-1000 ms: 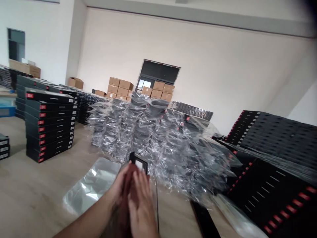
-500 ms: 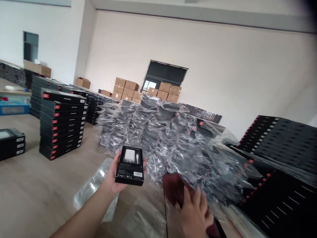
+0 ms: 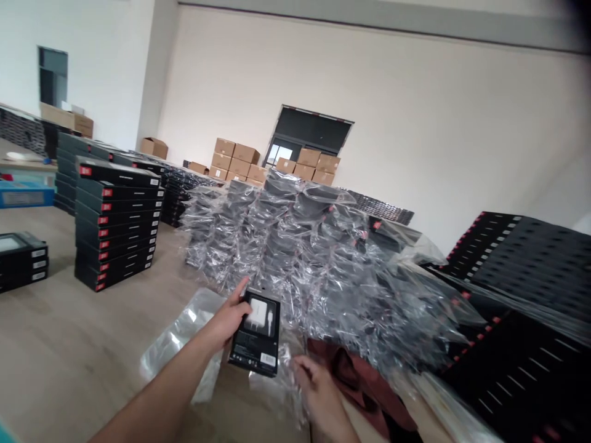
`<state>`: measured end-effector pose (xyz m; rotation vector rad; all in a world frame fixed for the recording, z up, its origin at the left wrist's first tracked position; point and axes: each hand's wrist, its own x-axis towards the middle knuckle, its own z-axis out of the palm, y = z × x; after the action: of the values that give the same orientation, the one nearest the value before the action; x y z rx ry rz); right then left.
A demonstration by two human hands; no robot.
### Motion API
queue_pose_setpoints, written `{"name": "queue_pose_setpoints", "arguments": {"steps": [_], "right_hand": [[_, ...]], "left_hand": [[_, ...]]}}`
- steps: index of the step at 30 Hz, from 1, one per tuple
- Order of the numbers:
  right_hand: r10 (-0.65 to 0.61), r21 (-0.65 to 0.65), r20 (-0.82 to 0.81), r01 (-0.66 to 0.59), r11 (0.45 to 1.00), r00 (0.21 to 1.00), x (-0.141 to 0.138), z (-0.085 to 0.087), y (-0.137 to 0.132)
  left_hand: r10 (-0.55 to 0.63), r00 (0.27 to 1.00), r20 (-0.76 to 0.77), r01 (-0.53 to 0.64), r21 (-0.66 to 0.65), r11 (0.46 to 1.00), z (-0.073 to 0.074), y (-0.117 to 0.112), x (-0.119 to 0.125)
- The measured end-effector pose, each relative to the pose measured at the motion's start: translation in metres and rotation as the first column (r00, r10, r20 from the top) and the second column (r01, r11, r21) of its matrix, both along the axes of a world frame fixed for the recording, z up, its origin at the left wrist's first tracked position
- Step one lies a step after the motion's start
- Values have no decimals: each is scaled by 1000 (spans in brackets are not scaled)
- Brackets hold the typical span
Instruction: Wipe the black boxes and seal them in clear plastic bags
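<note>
In my left hand [image 3: 229,318] is a black charger box [image 3: 255,351], tilted, its front facing me. Through the window of the box a white charger and cable show. My right hand [image 3: 319,384] pinches the edge of a clear plastic bag [image 3: 281,394] just right of the box's lower end. Another clear bag [image 3: 184,332] lies flat on the table beneath my left forearm. A dark red cloth item [image 3: 364,381] lies to the right of my right hand.
A large pile of plastic-wrapped boxes [image 3: 286,240] rises beyond my hands. Black boxes [image 3: 120,231] are stacked at left, a shorter stack [image 3: 21,261] at the far left. More black boxes [image 3: 521,369] stand at right. Brown cartons [image 3: 235,160] sit behind.
My left hand has brought the charger box down and to the right. My right hand has left the dark red cloth, moved left and taken hold of a clear bag.
</note>
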<state>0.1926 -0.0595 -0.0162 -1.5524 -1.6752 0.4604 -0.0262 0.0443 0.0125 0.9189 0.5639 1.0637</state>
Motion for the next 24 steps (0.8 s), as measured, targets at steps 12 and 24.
{"name": "queue_pose_setpoints", "arguments": {"steps": [12, 24], "right_hand": [[-253, 368, 33, 224, 903, 967, 35, 18, -8], [-333, 577, 246, 138, 805, 910, -9, 15, -3]], "left_hand": [[-276, 911, -306, 293, 11, 956, -4, -15, 4], [-64, 811, -581, 240, 232, 943, -11, -30, 30]]}}
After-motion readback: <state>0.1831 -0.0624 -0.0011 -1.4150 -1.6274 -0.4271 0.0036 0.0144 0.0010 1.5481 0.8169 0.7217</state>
